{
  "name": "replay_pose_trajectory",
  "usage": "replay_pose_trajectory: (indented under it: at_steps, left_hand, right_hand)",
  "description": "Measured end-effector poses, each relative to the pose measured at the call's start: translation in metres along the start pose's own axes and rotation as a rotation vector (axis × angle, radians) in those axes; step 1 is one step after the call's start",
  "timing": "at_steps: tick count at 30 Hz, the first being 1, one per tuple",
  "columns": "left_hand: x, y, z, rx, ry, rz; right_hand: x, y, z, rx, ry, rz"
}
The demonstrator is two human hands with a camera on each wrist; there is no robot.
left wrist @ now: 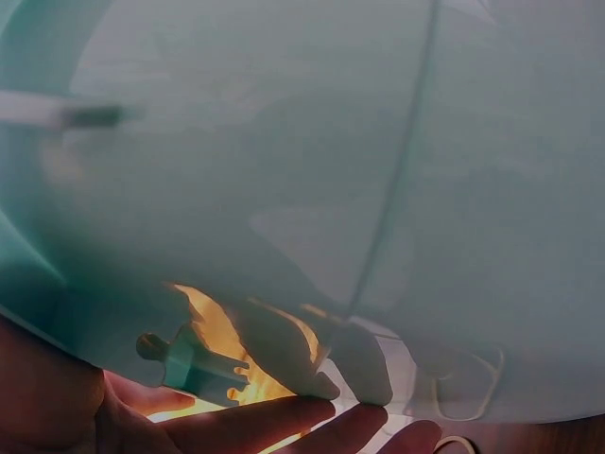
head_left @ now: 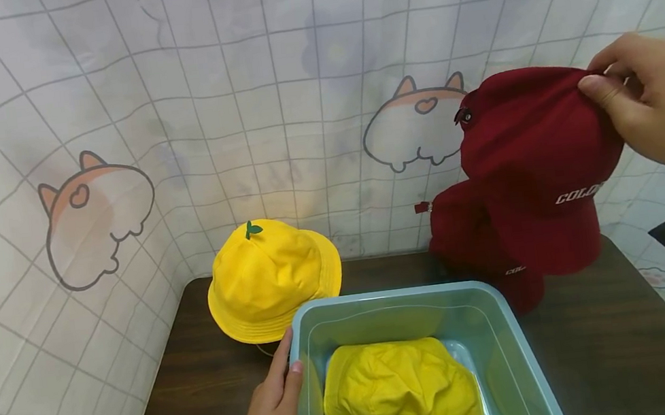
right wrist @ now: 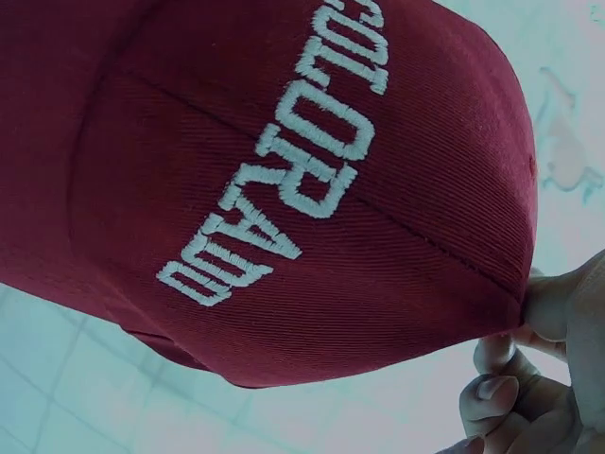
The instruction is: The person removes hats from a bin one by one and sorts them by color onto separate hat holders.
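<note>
My right hand (head_left: 655, 99) pinches the crown of a dark red baseball cap (head_left: 536, 136) and holds it up at the right. In the right wrist view, white COLORADO lettering runs across this cap (right wrist: 416, 208), and thumb and finger nip its top. My left hand (head_left: 272, 406) rests with extended fingers against the left side of a light blue plastic bin (head_left: 388, 295). A yellow bucket hat (head_left: 403, 391) lies inside the bin. From the left wrist, the bin's glossy wall (left wrist: 284, 170) fills most of the view, with fingers (left wrist: 255, 421) along its lower edge.
Behind the bin at the left stands another yellow bucket hat (head_left: 272, 276) with a green sprout on top. A second dark red cap (head_left: 464, 227) is partly hidden behind the raised one. All stand on a dark wooden table (head_left: 175, 390) against a grid-patterned curtain (head_left: 296, 102).
</note>
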State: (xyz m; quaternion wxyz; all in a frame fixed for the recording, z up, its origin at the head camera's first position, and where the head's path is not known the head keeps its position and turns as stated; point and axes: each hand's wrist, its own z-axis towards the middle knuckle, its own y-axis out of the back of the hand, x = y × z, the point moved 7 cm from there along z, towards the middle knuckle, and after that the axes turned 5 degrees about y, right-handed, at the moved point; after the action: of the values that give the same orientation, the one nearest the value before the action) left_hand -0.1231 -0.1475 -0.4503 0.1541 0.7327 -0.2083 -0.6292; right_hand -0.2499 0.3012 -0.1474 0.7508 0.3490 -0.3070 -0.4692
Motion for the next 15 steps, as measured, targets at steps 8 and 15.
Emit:
replay_pose_trajectory:
  at_steps: [8,15]
  left_hand:
    - [0.002,0.0,-0.001,0.007,0.015,-0.008]
    - [0.001,0.0,0.0,0.006,0.009,-0.013]
  right_hand:
    - [-0.017,-0.036,0.001,0.085,0.061,-0.069]
    - [-0.024,-0.069,-0.002,0.111,0.096,-0.05]
